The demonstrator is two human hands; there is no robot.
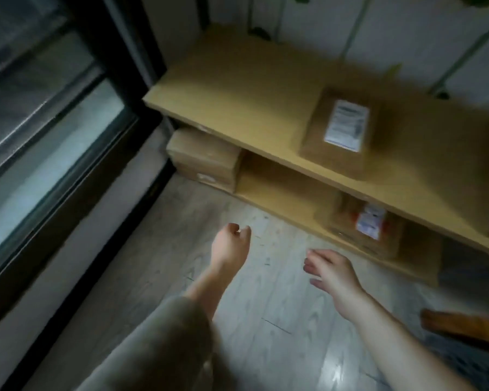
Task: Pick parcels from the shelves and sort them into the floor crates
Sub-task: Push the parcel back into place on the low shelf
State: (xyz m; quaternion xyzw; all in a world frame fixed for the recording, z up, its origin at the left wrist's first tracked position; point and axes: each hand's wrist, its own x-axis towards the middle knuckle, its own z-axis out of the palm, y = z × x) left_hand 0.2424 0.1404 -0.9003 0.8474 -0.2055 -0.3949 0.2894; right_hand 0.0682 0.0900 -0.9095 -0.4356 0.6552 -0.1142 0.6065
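Window: on my far left, a dark-framed sliding glass door (54, 131) runs along the pale wood floor (266, 320).
Left hand: my left hand (230, 248) hangs over the bare floor, fingers curled loosely inward, thumb and forefinger tips near each other but apart; it holds nothing and touches nothing.
Left sleeve: a loose beige sleeve (164, 345) covers that forearm.
Corner parcel: a plain brown parcel (203, 159) sits at the left end of the lower shelf, beside the door frame.
Right hand: my right hand (332, 273) is held flat over the floor, fingers spread a little and pointing left, empty, well short of the shelves.
Top parcel: a brown box with a white label (339, 134) lies flat on the tan top shelf (237, 88).
Lower parcel: a labelled box (364, 224) rests in the lower shelf, just beyond my right hand; the blur hides its print.
Crates: I cannot see any.
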